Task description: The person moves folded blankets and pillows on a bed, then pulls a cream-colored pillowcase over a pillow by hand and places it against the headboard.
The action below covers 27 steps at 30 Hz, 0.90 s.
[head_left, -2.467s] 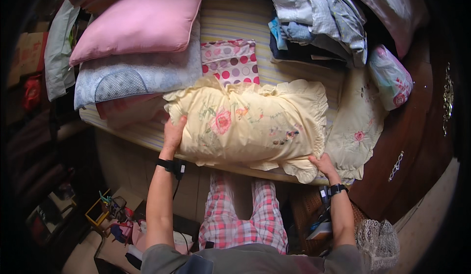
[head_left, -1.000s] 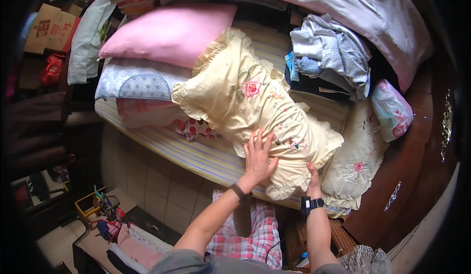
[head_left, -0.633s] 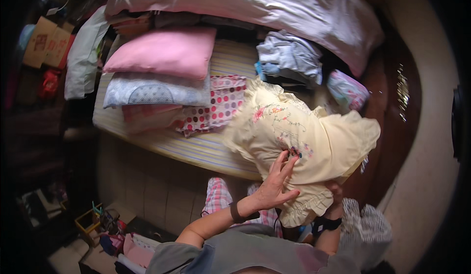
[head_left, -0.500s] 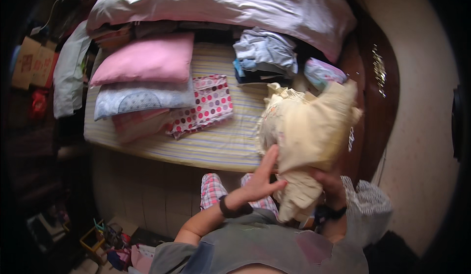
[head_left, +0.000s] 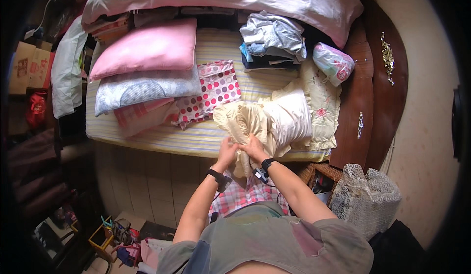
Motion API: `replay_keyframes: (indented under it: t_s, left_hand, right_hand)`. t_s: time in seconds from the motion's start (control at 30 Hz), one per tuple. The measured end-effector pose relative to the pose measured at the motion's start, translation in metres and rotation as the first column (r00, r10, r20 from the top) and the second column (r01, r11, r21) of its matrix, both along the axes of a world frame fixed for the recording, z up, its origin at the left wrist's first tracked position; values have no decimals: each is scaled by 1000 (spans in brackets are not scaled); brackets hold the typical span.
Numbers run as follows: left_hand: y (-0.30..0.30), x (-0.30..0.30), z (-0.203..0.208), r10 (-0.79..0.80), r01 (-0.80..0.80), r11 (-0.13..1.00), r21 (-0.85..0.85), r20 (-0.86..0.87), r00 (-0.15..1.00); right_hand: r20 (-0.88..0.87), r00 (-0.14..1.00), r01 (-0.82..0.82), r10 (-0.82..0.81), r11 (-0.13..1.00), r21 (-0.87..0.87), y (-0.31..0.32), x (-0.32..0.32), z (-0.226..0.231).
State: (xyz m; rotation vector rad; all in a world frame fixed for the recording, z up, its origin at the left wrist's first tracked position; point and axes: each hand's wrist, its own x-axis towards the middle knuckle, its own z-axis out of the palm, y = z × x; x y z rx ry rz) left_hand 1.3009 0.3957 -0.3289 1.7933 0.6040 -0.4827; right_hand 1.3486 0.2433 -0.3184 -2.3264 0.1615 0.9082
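Observation:
A white pillow (head_left: 290, 119) lies at the near edge of the bed (head_left: 196, 139), half out of a pale yellow flowered pillowcase (head_left: 244, 121) that is bunched up on its left end. My left hand (head_left: 227, 150) and my right hand (head_left: 253, 147) are side by side at the bed's edge, both gripping the gathered yellow cloth. A dark band is on each wrist. The fingertips are buried in the folds.
A pink pillow (head_left: 147, 48) tops a stack of pillows on the left. A dotted pillowcase (head_left: 216, 85), folded clothes (head_left: 272, 38), a flowered cloth (head_left: 324, 104) and a small round cushion (head_left: 333, 62) lie on the bed. A dark wooden headboard (head_left: 365, 102) stands right, a lace-covered object (head_left: 365, 198) below it.
The yellow-cased pillow was turned, lifted toward me, then laid back down. Now the yellow case is pulled back to one end and the white pillow shows. Both hands have moved onto the bunched cloth.

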Motion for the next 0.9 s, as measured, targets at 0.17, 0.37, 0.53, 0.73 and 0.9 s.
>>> replay_keyframes:
  t_s: [0.17,0.37,0.53,0.73,0.9]
  left_hand:
    - [-14,4,-10,190,-203,977,64,165,968]
    - [24,4,-48,185,-178,894,411,23,983]
    - [-9,31,-50,-167,90,953,288,254,953]
    - [-71,53,-119,-201,234,956,-178,184,962]
    - [-97,75,-132,-391,395,918,-16,111,913]
  right_hand:
    - [37,983,-177,178,984,-26,-1,-11,-5]
    - [26,991,-130,128,951,280,-8,-20,-28]
    - [338,882,354,-328,935,-16,-92,-17,-83]
    - [317,944,178,-91,950,-258,-67,-6,-86]
    - [352,931,247,-94,874,-420,-84,-3,-113]
